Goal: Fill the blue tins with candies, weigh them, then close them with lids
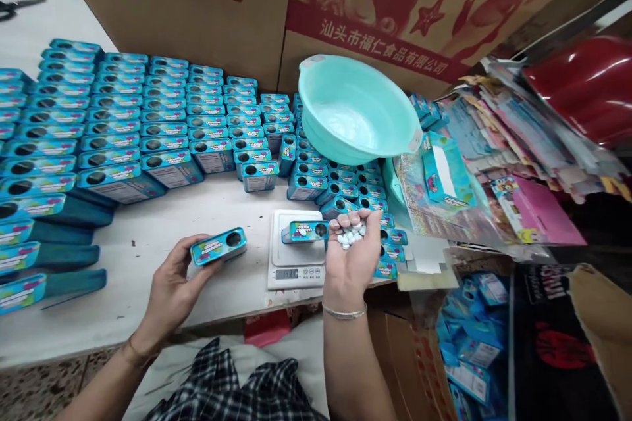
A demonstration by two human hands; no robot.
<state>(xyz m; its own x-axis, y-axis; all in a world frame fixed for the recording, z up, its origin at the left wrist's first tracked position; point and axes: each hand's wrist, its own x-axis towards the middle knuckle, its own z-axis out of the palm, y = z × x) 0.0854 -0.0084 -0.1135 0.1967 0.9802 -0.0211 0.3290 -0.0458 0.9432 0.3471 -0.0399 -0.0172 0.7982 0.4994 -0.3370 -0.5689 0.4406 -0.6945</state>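
My left hand (178, 276) grips a blue candy tin (218, 247) by its sides, with the round dark hole in its top showing at the right end. My right hand (353, 256) is turned palm up, its fingers curled around a small heap of pale candies (351, 235). Between the two hands, a white digital scale (296, 270) bears another blue tin (305, 231), which stands near the right hand's fingertips. The digits on the scale's display are too blurred to read surely.
Rows of blue tins (118, 138) fill the table's left and back. A turquoise basin (360, 105) sits over more tins, before a large cardboard box (197, 20). At the right lie a tissue box (447, 171) and stacked printed sheets (523, 125); below, a bin holds blue tins (474, 335).
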